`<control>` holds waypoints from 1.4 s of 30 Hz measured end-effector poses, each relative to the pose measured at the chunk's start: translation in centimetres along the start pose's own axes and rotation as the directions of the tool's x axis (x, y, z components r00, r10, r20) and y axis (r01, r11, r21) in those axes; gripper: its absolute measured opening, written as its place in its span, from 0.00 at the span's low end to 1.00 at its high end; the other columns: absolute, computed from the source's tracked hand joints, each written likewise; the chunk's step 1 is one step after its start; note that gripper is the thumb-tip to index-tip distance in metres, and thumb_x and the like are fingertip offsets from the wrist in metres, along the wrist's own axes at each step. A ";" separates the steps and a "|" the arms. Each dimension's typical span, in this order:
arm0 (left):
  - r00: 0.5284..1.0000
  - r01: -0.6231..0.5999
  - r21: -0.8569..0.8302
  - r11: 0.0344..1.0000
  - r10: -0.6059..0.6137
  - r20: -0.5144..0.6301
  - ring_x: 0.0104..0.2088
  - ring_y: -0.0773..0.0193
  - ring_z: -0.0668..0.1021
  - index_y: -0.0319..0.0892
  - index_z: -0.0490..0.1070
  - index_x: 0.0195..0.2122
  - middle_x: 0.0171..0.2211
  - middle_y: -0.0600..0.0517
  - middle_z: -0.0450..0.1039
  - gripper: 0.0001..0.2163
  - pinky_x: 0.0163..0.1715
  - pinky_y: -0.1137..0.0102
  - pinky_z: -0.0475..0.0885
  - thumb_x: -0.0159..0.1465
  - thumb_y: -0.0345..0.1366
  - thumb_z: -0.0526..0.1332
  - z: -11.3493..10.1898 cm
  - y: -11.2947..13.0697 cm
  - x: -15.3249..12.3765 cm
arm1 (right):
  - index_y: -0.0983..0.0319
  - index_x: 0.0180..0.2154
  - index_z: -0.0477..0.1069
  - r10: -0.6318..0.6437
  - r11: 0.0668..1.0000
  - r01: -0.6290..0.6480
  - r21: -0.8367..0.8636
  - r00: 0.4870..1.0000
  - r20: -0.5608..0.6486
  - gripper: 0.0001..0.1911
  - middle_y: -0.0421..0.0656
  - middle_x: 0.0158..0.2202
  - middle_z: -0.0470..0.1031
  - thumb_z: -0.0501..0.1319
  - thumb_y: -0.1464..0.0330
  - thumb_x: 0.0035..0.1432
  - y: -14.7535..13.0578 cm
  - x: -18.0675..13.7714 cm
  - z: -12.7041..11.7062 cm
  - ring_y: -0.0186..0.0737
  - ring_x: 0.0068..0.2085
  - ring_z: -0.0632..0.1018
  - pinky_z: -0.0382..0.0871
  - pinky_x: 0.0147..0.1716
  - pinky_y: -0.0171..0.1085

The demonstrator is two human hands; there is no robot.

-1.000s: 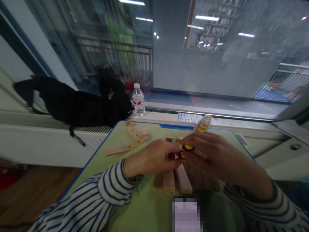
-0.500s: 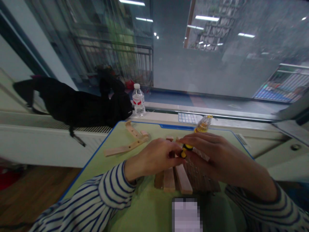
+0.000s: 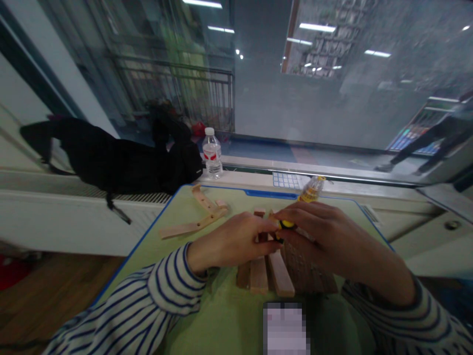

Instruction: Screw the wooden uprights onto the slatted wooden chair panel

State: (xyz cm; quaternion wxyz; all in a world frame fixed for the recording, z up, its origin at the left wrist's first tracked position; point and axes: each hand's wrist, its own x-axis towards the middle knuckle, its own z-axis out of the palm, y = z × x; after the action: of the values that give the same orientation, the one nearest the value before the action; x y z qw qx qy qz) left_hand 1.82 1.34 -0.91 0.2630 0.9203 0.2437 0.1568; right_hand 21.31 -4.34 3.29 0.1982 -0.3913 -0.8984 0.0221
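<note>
Over the middle of the table, my right hand [image 3: 328, 236] has its fingers closed on the top of a yellow-and-black screwdriver [image 3: 287, 224]; only part of its handle shows. From the other side, my left hand [image 3: 236, 239] pinches around the lower part of the handle, thumb and forefinger bent. The tip is hidden. Below the hands lie two pale wooden strips, a left strip [image 3: 259, 276] and a right strip [image 3: 281, 276]. They rest on a dark brown, ridged board [image 3: 310, 273], partly covered by my right hand.
Joined wooden pieces with holes [image 3: 199, 224] lie at the table's left. A yellow-labelled bottle [image 3: 311, 190] lies tilted at the back. A water bottle [image 3: 212, 155] and black bag [image 3: 129, 165] are by the window. A pixelated pale rectangle [image 3: 284, 328] is in front. Someone's legs [image 3: 424, 143] show outside.
The yellow and black patches of the handle have shifted, as if turned between my fingers. Both hands stay nearly in place. A person has appeared outside at the right.
</note>
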 end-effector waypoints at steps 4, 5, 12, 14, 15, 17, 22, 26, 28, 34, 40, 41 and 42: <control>1.000 -0.006 -0.004 1.000 0.006 -0.003 0.28 0.70 0.72 0.42 0.74 0.35 0.28 0.57 0.71 0.04 0.26 0.76 0.60 0.62 0.35 0.60 0.0 0.1 0.0 | 0.61 0.48 0.68 0.003 1.000 -0.003 0.002 1.000 0.004 0.13 0.44 0.42 0.76 0.53 0.64 0.65 0.0 0.0 0.1 0.40 0.42 0.76 0.70 0.42 0.41; 1.000 0.003 -0.004 1.000 -0.003 -0.003 0.28 0.70 0.72 0.43 0.74 0.36 0.28 0.57 0.71 0.05 0.26 0.76 0.60 0.62 0.35 0.60 0.0 0.1 0.1 | 0.61 0.47 0.69 0.004 1.000 -0.004 0.004 1.000 0.004 0.12 0.44 0.42 0.76 0.53 0.64 0.65 0.0 0.0 0.1 0.40 0.42 0.76 0.70 0.42 0.41; 0.999 0.038 -0.011 0.999 -0.038 -0.024 0.32 0.67 0.74 0.43 0.75 0.37 0.32 0.54 0.74 0.07 0.30 0.75 0.62 0.62 0.39 0.61 -0.1 0.3 0.1 | 0.61 0.46 0.69 -0.001 1.000 0.001 -0.002 1.000 0.006 0.12 0.44 0.41 0.76 0.52 0.64 0.66 0.0 0.0 -0.1 0.40 0.42 0.76 0.70 0.43 0.41; 0.999 0.039 0.000 0.999 -0.039 -0.018 0.31 0.67 0.73 0.42 0.75 0.35 0.31 0.54 0.74 0.07 0.29 0.75 0.62 0.62 0.39 0.61 -0.2 0.3 0.1 | 0.61 0.48 0.68 -0.008 1.000 0.008 0.001 1.000 0.006 0.13 0.44 0.43 0.76 0.53 0.64 0.65 0.0 0.0 -0.1 0.39 0.43 0.76 0.69 0.45 0.41; 0.999 0.038 0.005 0.999 -0.038 -0.016 0.31 0.67 0.73 0.42 0.75 0.35 0.30 0.54 0.74 0.07 0.28 0.75 0.61 0.63 0.39 0.60 -0.3 0.3 0.1 | 0.61 0.48 0.68 -0.015 1.000 0.015 0.004 1.000 0.001 0.13 0.44 0.45 0.75 0.53 0.64 0.65 -0.1 0.0 -0.1 0.39 0.45 0.75 0.69 0.46 0.40; 0.999 0.030 0.005 1.000 -0.030 -0.014 0.30 0.68 0.73 0.41 0.75 0.34 0.29 0.54 0.73 0.07 0.27 0.75 0.61 0.63 0.38 0.60 -0.3 0.2 0.1 | 0.62 0.50 0.66 -0.031 0.999 0.031 0.012 0.999 -0.006 0.14 0.44 0.48 0.74 0.54 0.65 0.65 -0.1 -0.1 -0.2 0.38 0.48 0.74 0.67 0.49 0.39; 1.000 0.017 0.004 1.000 -0.017 -0.012 0.31 0.68 0.73 0.42 0.74 0.34 0.30 0.55 0.73 0.06 0.28 0.76 0.61 0.62 0.37 0.61 -0.1 0.0 0.1 | 0.62 0.48 0.67 -0.045 0.999 0.045 0.015 0.999 0.011 0.11 0.43 0.47 0.75 0.54 0.68 0.64 -0.2 -0.1 -0.3 0.38 0.46 0.75 0.68 0.47 0.39; 1.000 0.011 0.011 1.000 -0.011 -0.009 0.31 0.67 0.73 0.42 0.74 0.35 0.30 0.55 0.73 0.07 0.28 0.75 0.62 0.63 0.39 0.60 0.2 -0.2 0.1 | 0.61 0.46 0.68 -0.015 1.000 0.014 0.020 1.000 0.023 0.10 0.43 0.44 0.75 0.53 0.68 0.65 -0.2 -0.2 -0.2 0.38 0.43 0.75 0.69 0.44 0.39; 1.000 0.012 0.015 1.000 -0.012 -0.001 0.30 0.68 0.73 0.41 0.73 0.35 0.29 0.55 0.72 0.08 0.28 0.75 0.61 0.64 0.39 0.59 0.3 -0.3 0.0 | 0.61 0.47 0.67 -0.016 1.000 0.015 0.018 1.000 0.017 0.11 0.43 0.44 0.75 0.53 0.67 0.65 -0.2 -0.2 -0.2 0.38 0.43 0.75 0.69 0.43 0.39; 1.000 0.000 0.013 1.000 0.000 0.009 0.28 0.69 0.72 0.41 0.73 0.33 0.28 0.55 0.71 0.08 0.26 0.75 0.60 0.64 0.39 0.59 0.2 -0.2 -0.1 | 0.60 0.50 0.67 0.001 1.000 0.000 -0.011 1.000 0.024 0.13 0.42 0.42 0.75 0.53 0.66 0.65 -0.1 -0.2 -0.2 0.39 0.42 0.76 0.69 0.42 0.40; 1.000 -0.002 -0.021 1.000 0.003 0.020 0.27 0.70 0.71 0.41 0.72 0.34 0.28 0.56 0.71 0.06 0.25 0.75 0.59 0.63 0.36 0.59 0.1 -0.2 -0.1 | 0.61 0.48 0.68 0.007 1.000 -0.007 -0.012 1.000 0.019 0.13 0.43 0.40 0.76 0.53 0.64 0.65 -0.2 -0.2 -0.3 0.39 0.40 0.76 0.69 0.40 0.40; 1.000 -0.005 -0.030 1.000 0.005 0.023 0.27 0.70 0.71 0.40 0.72 0.34 0.27 0.56 0.71 0.06 0.25 0.76 0.59 0.63 0.36 0.59 0.1 -0.2 -0.2 | 0.61 0.48 0.68 0.008 1.000 -0.008 -0.014 1.000 0.019 0.13 0.43 0.40 0.76 0.53 0.64 0.65 -0.2 -0.2 -0.3 0.39 0.40 0.76 0.69 0.41 0.40; 1.000 -0.008 -0.036 0.999 0.008 0.025 0.27 0.70 0.71 0.40 0.72 0.34 0.27 0.56 0.70 0.06 0.25 0.76 0.59 0.63 0.36 0.59 0.1 -0.2 -0.2 | 0.61 0.48 0.68 0.010 1.000 -0.009 -0.016 1.000 0.019 0.13 0.43 0.40 0.76 0.53 0.64 0.65 -0.2 -0.2 -0.2 0.39 0.40 0.76 0.69 0.41 0.40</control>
State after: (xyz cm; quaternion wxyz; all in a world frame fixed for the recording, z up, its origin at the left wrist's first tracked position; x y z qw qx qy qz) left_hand 1.64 1.35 -1.11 0.2819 0.9183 0.2338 0.1505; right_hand 21.35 -4.62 3.51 0.1865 -0.3969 -0.8985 0.0195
